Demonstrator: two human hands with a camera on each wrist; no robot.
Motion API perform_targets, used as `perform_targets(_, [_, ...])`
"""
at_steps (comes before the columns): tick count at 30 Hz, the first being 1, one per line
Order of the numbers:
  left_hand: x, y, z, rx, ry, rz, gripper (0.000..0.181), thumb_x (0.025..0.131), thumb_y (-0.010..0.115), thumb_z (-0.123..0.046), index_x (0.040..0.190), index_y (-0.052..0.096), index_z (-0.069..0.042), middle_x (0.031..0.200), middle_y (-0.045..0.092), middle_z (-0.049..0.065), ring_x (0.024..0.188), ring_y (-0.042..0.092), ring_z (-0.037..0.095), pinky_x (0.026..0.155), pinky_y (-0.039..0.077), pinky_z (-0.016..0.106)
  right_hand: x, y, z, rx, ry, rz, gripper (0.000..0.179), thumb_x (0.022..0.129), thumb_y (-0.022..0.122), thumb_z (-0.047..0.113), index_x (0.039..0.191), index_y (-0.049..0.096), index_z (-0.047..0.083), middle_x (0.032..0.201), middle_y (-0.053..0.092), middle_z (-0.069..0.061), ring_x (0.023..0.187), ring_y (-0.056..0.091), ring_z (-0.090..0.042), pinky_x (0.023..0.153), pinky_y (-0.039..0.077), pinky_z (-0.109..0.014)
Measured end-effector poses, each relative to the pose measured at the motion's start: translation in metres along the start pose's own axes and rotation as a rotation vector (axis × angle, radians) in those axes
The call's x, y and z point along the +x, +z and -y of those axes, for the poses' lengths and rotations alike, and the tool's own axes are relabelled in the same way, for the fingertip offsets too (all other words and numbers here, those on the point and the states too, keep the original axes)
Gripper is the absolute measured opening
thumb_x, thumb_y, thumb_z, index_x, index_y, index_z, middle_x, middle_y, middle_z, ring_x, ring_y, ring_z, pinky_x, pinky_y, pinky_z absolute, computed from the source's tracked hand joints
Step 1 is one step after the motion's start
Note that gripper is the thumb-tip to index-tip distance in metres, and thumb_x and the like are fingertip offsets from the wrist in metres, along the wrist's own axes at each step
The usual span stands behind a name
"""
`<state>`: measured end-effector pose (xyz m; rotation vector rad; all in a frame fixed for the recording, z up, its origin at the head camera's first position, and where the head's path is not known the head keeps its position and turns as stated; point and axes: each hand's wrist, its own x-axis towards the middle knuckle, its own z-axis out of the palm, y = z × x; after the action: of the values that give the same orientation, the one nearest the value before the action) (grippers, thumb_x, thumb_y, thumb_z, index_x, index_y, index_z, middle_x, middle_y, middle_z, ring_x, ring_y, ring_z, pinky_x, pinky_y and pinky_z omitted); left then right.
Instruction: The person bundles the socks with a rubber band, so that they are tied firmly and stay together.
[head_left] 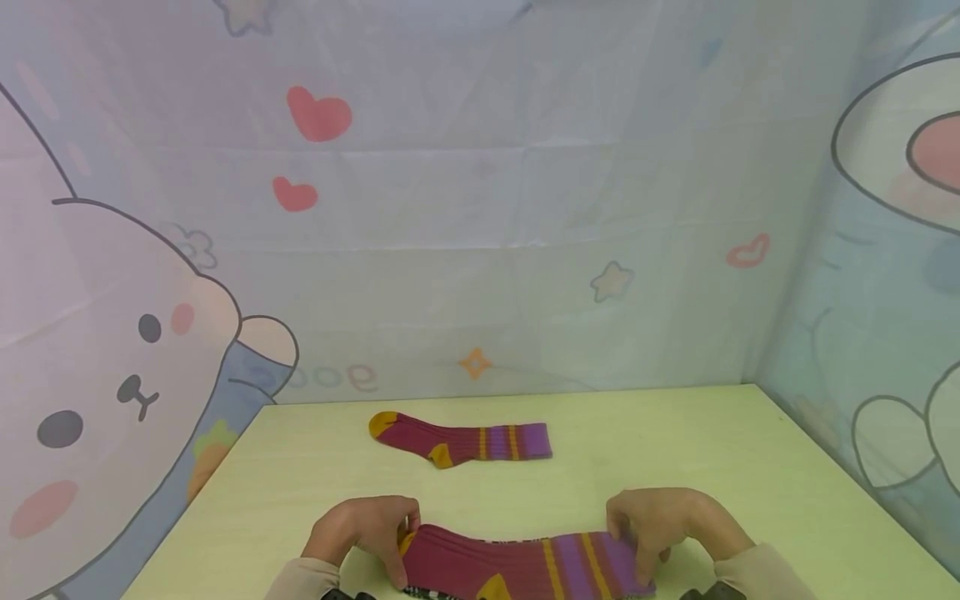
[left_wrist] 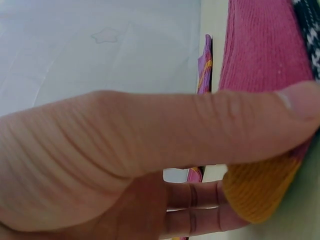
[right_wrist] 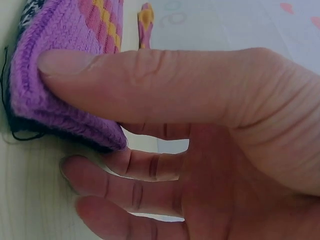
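A maroon sock (head_left: 468, 562) with a purple cuff, yellow stripes and a yellow heel lies flat near the front of the table. Beneath it, the edge of a dark sock with a white pattern (left_wrist: 311, 35) peeks out. My left hand (head_left: 375, 527) holds the toe end, its thumb across the top and its fingers at the far edge, as the left wrist view shows. At the other end my right hand (head_left: 660, 521) grips the purple cuff (right_wrist: 65, 95), thumb on top and fingers along the far edge. Much of the dark sock is hidden.
A matching maroon sock (head_left: 457, 442) lies farther back on the pale table (head_left: 675, 442), its toe pointing left and its cuff right. A printed cloth (head_left: 525, 208) with hearts, stars and cartoon animals hangs behind and at the sides.
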<state>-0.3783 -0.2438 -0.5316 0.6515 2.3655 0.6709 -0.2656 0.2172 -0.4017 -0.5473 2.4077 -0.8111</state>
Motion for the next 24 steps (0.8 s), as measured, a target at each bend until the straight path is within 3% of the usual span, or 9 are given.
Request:
perform_targets(1, [-0.008, -0.001, -0.016, 0.003, -0.022, -0.012, 0.06, 0.055, 0.098, -0.039, 0.098, 0.058, -0.025, 0.093, 0.062, -0.003, 0.081, 0.056, 0.017, 0.068, 0.047, 0.036, 0.0, 0.0, 0.0, -0.002, 0.0, -0.002, 0.048, 0.061, 0.085, -0.015, 0.092, 0.056, 0.006, 0.099, 0.054, -0.007, 0.071, 0.056, -0.021, 0.056, 0.054, -0.035])
perform_targets(7, [-0.007, 0.0, -0.017, -0.003, -0.058, -0.017, 0.059, 0.056, 0.099, -0.033, 0.099, 0.059, -0.025, 0.093, 0.062, -0.002, 0.082, 0.056, 0.018, 0.07, 0.047, 0.037, -0.001, 0.0, 0.001, -0.013, 0.01, -0.017, 0.049, 0.06, 0.085, -0.016, 0.093, 0.056, 0.007, 0.095, 0.054, -0.007, 0.071, 0.055, -0.021, 0.058, 0.054, -0.036])
perform_targets(8, [0.002, 0.001, 0.001, -0.014, -0.038, -0.004, 0.062, 0.053, 0.099, -0.038, 0.099, 0.059, -0.027, 0.093, 0.062, -0.003, 0.081, 0.056, 0.017, 0.068, 0.047, 0.035, -0.001, 0.0, 0.001, -0.014, 0.011, -0.016, 0.049, 0.061, 0.085, -0.015, 0.093, 0.056, 0.007, 0.094, 0.054, -0.007, 0.072, 0.055, -0.021, 0.058, 0.054, -0.036])
perform_targets(13, [-0.009, 0.003, -0.016, 0.011, -0.052, -0.033, 0.061, 0.055, 0.099, -0.035, 0.1, 0.058, -0.027, 0.094, 0.059, -0.005, 0.083, 0.055, 0.015, 0.069, 0.046, 0.033, 0.0, -0.001, 0.0, -0.017, 0.006, -0.007, 0.048, 0.062, 0.086, -0.014, 0.094, 0.057, 0.007, 0.093, 0.055, -0.008, 0.072, 0.055, -0.02, 0.059, 0.054, -0.036])
perform_targets(20, [0.0, 0.002, -0.001, 0.076, -0.025, -0.024, 0.065, 0.049, 0.098, -0.05, 0.098, 0.058, -0.032, 0.096, 0.054, -0.004, 0.084, 0.054, 0.015, 0.068, 0.047, 0.034, 0.001, -0.002, 0.0, -0.028, -0.009, 0.004, 0.047, 0.063, 0.086, -0.012, 0.094, 0.057, 0.008, 0.092, 0.055, -0.007, 0.071, 0.054, -0.019, 0.058, 0.052, -0.033])
perform_targets(24, [-0.009, 0.004, -0.014, 0.101, -0.037, -0.044, 0.065, 0.052, 0.098, -0.047, 0.099, 0.057, -0.031, 0.098, 0.051, -0.002, 0.084, 0.052, 0.016, 0.068, 0.046, 0.034, 0.0, -0.001, -0.001, -0.04, -0.012, 0.004, 0.047, 0.064, 0.087, -0.011, 0.094, 0.057, 0.008, 0.091, 0.055, -0.007, 0.07, 0.054, -0.019, 0.058, 0.052, -0.032])
